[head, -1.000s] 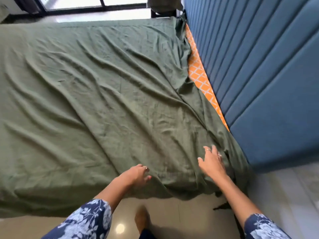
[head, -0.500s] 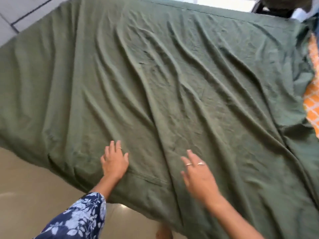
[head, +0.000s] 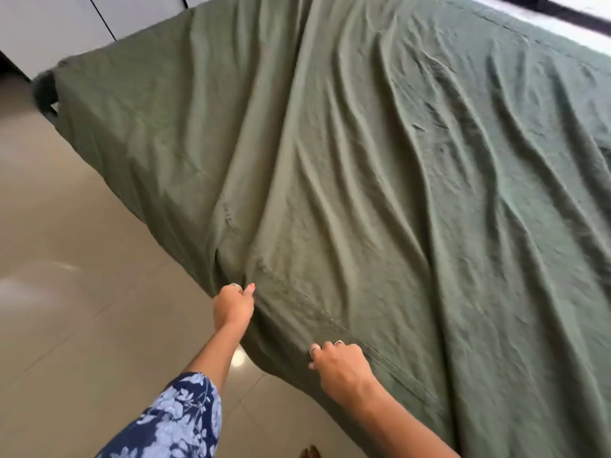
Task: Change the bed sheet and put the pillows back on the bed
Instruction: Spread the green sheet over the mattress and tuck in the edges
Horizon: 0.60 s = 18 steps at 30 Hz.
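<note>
No readable text, labels, brands, numbers or signs anywhere in frame.
</note>
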### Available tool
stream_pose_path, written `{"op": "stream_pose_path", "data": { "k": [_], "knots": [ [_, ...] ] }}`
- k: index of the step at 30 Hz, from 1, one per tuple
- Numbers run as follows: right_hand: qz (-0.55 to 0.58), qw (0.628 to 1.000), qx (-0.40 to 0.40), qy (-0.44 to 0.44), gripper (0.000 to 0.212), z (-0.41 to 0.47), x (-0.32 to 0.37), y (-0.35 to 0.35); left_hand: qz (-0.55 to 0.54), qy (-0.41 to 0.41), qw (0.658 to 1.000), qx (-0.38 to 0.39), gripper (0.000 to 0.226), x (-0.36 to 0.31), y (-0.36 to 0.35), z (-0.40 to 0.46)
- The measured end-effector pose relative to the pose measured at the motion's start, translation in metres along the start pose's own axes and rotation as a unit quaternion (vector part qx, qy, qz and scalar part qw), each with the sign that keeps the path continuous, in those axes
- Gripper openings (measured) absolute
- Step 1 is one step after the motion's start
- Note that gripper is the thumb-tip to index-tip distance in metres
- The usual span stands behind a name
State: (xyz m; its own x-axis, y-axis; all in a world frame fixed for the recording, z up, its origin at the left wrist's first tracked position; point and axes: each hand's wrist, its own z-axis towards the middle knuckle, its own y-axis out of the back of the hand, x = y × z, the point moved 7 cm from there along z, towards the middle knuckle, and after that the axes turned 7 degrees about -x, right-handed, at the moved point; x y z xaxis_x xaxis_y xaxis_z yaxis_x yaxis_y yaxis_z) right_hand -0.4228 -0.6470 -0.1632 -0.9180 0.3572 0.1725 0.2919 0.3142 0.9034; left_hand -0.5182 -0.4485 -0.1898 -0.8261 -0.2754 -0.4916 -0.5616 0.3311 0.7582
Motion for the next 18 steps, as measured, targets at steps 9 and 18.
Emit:
{"op": "stream_pose_path", "data": {
  "k": [9,18],
  "knots": [
    [-0.006,0.986,0.134,0.1,0.028,0.021,0.053,0.022,0.097,-0.096,0.984,0.118,0.046,0.02,0.024,0.022],
    [0.082,0.977,-0.142,0.135,0.029,0.182,0.122,0.133,-0.047,-0.007,0.998,0.035,0.05,0.003,0.098,0.155]
  ]
}}
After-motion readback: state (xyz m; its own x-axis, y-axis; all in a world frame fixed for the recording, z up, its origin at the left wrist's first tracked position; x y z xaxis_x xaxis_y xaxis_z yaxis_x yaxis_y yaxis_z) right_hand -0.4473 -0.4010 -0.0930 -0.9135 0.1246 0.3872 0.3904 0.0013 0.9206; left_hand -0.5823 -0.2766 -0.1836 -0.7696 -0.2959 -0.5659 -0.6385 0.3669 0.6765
